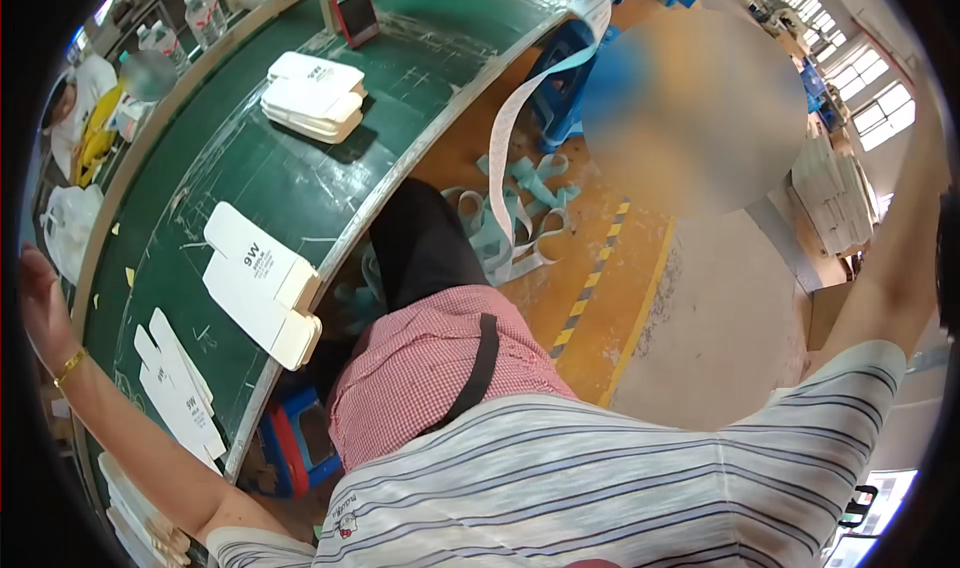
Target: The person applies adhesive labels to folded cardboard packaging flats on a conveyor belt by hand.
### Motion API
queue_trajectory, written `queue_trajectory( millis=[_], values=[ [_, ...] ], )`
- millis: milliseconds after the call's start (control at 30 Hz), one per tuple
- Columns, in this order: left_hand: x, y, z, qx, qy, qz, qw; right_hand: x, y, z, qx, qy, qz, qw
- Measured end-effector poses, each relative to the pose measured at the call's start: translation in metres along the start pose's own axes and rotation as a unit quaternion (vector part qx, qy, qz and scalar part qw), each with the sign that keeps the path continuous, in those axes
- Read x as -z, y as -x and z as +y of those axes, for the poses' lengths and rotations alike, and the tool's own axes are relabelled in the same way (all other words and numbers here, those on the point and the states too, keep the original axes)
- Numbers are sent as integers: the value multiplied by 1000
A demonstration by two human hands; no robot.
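Observation:
My left hand (43, 303) is raised at the far left, beyond the bench's far rail, with a yellow bracelet on the wrist. Its fingers look loosely apart and hold nothing that I can see; the dark image border cuts off part of it. My right arm (900, 258) reaches up along the right side, and its hand lies outside the picture. Nearest my left forearm are some flat white cartons (180, 398) printed "9W". A stack of flat white cartons (258, 276) overhangs the bench's near edge. Another carton stack (312, 93) sits farther up the bench.
The green bench (390, 88) curves along my left side. A red-cased phone (353, 10) leans on a post. Bottles (205, 18), a white bag (72, 230) and another person (85, 108) are across the rail. Ribbon strips (520, 208) litter the floor near a blue stool (560, 88).

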State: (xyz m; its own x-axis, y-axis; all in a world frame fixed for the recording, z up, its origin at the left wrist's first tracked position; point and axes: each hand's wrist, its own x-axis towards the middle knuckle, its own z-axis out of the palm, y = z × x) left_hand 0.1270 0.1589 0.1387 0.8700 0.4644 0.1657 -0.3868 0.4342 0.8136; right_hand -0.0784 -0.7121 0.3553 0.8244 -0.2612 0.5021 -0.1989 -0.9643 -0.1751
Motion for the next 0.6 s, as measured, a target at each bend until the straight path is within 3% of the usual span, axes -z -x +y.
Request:
queue_trajectory(
  millis=[100,233,333,400,467,533,600],
  values=[
    [-1,9,-2,-25,-50,0,998,-6,-4,-35,45,-44,-4,998],
    [-28,54,0,-126,-219,-33,967,-40,-15,-117,139,-161,-57,975],
    [-79,119,-16,-200,-345,-180,899,-70,-14,-187,222,-260,-131,931],
    [-122,175,-36,-234,-368,-368,821,-89,-5,-234,277,-312,-192,888],
    [-164,223,-59,-282,-357,-551,699,-106,7,-275,323,-349,-255,842],
    [-197,259,-83,-352,-409,-619,571,-120,21,-310,362,-374,-314,794],
    [-211,274,-104,-421,-512,-604,442,-133,34,-339,395,-387,-368,747]
  ],
)
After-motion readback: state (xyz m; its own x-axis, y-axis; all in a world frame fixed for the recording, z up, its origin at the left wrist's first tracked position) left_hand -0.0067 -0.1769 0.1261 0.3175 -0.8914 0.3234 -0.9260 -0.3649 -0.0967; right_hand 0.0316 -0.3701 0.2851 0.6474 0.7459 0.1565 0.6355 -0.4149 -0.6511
